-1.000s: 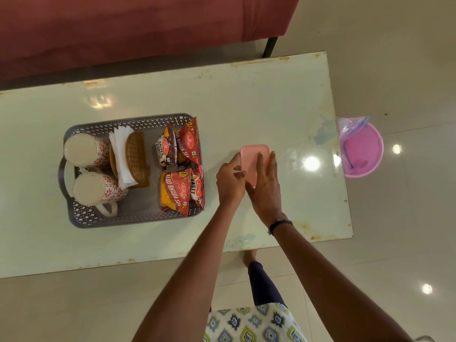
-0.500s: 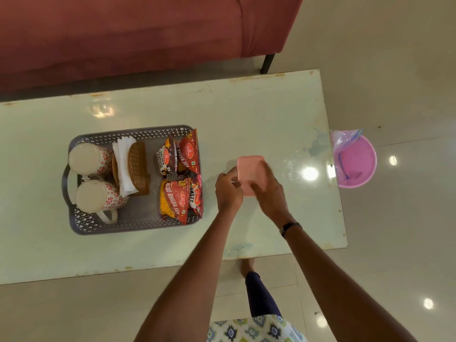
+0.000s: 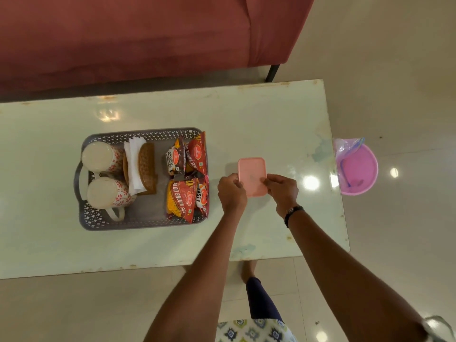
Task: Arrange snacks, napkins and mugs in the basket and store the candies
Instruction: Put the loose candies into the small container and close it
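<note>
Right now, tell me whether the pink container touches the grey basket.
Apart. The head view shows bare table between the pink container and the grey basket.

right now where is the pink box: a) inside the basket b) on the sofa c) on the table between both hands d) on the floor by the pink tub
c: the pink box sits on the table, gripped by the left hand and the right hand, right of the basket.
</note>
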Demonstrator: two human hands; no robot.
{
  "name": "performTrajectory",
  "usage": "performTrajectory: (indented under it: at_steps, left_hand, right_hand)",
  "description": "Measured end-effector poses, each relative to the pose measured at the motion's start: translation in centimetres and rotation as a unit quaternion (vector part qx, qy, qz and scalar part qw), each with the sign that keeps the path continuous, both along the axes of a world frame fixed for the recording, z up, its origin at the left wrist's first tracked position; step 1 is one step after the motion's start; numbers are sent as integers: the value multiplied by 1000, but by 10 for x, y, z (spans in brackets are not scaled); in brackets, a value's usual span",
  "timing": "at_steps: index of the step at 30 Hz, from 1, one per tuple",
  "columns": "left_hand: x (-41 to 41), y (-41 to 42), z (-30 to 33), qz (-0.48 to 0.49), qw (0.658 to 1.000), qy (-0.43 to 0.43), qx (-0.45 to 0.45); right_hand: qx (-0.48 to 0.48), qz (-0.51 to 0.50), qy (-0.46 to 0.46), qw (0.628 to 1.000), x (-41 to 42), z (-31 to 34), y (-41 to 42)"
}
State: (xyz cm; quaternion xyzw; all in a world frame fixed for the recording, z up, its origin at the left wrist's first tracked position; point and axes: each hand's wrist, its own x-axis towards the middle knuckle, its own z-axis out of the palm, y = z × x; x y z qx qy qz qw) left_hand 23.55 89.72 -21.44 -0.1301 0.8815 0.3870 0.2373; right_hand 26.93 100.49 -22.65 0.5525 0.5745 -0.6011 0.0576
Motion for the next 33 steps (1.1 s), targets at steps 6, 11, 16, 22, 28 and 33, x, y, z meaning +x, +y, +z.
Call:
performTrajectory:
  at_steps: [6, 11, 16, 22, 28, 33]
  left_hand:
    - [4, -32, 3, -22, 998, 60, -17]
    - [20, -46, 22, -38, 994, 99, 23]
    - [28, -119, 45, 136, 951, 277, 18]
    - [-18, -251, 24, 457, 881, 57, -114]
    - [-28, -282, 7, 490, 830, -166, 208]
    - [-26, -291, -13, 495, 827, -172, 204]
  right_hand:
    - [11, 2, 19, 1000, -31, 5, -53]
    - [60, 23, -10, 998, -35, -3, -70]
    - [91, 83, -21, 992, -37, 4, -71]
    - [242, 203, 35, 948, -21, 18, -105]
    - [225, 187, 16, 956, -18, 9, -126]
    - [243, 176, 20, 954, -23, 6, -130]
